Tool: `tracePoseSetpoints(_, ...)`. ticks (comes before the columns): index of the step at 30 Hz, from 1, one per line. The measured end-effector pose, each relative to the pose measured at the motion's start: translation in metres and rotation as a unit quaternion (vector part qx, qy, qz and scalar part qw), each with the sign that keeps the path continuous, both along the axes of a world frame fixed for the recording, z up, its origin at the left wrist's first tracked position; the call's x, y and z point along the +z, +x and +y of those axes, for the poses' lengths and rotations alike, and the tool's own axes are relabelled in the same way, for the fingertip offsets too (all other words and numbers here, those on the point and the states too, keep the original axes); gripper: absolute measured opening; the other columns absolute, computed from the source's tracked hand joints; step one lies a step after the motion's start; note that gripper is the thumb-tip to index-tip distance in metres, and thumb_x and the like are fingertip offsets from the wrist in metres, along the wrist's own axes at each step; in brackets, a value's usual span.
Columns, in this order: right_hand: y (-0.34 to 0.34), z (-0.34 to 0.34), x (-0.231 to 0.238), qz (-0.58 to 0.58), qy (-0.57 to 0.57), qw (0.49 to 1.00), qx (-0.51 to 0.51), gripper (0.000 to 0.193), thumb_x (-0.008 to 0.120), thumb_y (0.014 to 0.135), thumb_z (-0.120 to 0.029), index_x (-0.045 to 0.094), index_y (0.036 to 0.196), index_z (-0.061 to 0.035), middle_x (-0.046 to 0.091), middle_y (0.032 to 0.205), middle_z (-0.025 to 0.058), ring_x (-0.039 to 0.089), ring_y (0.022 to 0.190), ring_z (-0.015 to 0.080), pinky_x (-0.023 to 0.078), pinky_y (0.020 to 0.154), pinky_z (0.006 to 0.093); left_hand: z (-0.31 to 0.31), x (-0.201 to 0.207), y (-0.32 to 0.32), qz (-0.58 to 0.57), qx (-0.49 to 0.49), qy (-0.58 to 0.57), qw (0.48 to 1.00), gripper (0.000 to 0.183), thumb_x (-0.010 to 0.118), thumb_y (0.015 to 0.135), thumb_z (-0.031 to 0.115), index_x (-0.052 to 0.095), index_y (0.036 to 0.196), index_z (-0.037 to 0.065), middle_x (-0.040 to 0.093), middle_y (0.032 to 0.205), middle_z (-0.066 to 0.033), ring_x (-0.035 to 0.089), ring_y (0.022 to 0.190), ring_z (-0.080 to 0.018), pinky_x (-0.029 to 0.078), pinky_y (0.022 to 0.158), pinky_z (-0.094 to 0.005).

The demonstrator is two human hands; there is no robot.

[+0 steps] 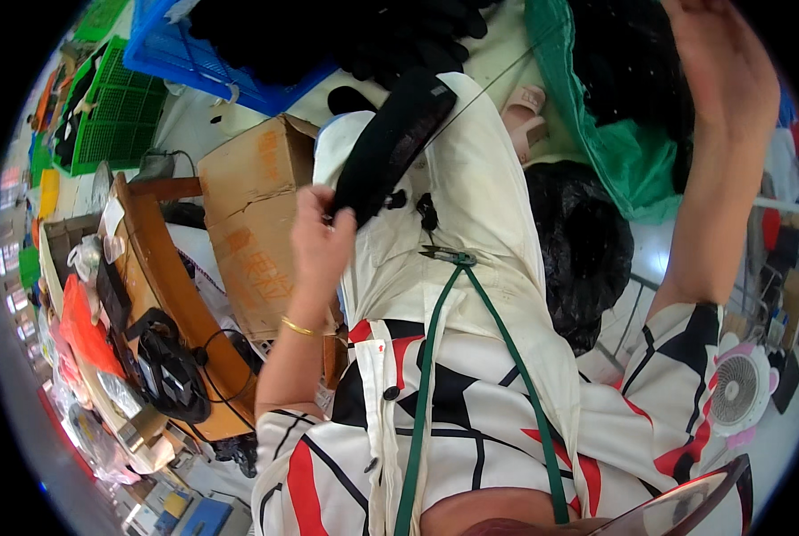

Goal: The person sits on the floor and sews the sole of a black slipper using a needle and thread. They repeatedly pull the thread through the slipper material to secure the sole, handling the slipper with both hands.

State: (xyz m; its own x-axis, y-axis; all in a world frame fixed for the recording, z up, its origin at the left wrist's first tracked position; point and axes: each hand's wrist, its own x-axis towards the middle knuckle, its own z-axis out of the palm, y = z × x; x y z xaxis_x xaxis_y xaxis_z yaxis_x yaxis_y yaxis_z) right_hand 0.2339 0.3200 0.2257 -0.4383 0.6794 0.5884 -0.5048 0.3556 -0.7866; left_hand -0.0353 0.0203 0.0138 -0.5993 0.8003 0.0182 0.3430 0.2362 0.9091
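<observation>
My left hand (321, 230) is closed on the near end of a long black sock-like fabric piece (398, 134), which lies slanted over my lap. A thin dark thread (493, 80) runs from its side up and to the right. My right hand (721, 67) is raised at the upper right; its fingers are blurred and partly cut off by the picture's edge, so its grip is hidden. Small thread snips (449, 256) on a green cord (507, 335) lie on my cream apron (484, 188). Black scraps (426, 213) lie beside the fabric piece.
Ahead stands a blue crate (185, 58) heaped with black knitwear (391, 36). A green sack (632, 165) with black pieces is at the right, above a black plastic bag (583, 250). Left are a cardboard box (252, 214), a cluttered wooden table (172, 308) and a green crate (118, 107).
</observation>
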Motion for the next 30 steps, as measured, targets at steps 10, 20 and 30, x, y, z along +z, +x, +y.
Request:
tracePoseSetpoints(10,0.011,-0.014,-0.054,-0.054,-0.038,0.993,-0.097,0.014,0.057,0.098,-0.007,0.06,0.108,0.0019,0.063,0.099,0.0069,0.062,0.093,0.0146,0.048,0.094,0.0288,0.08,0.054,-0.1,0.102,-0.298,-0.125,0.941,0.031,0.05,0.076,0.007,0.066,0.101,0.0,0.067,0.094,-0.0136,0.062,0.092,-0.0262,0.049,0.085,-0.0329)
tracePoseSetpoints(20,-0.009,-0.026,-0.156,-0.222,-0.146,0.938,-0.221,0.008,0.059,0.097,-0.009,0.06,0.103,-0.0035,0.059,0.09,-0.0009,0.056,0.085,0.0066,0.044,0.079,0.0209,0.05,0.042,-0.06,0.289,-0.02,-0.22,0.931,0.04,0.057,0.094,0.039,0.066,0.082,0.002,0.065,0.078,-0.019,0.063,0.076,-0.0378,0.049,0.067,-0.0447)
tracePoseSetpoints(30,-0.167,-0.106,-0.215,-0.403,-0.103,0.899,0.136,0.024,0.066,0.092,-0.018,0.063,0.109,-0.0015,0.062,0.094,0.0031,0.057,0.082,0.0103,0.047,0.075,0.025,0.047,0.034,-0.038,0.029,-0.008,-0.172,0.985,0.023,0.076,0.084,0.019,0.065,0.087,-0.001,0.055,0.063,-0.0002,0.048,0.059,-0.0063,0.043,0.055,-0.023)
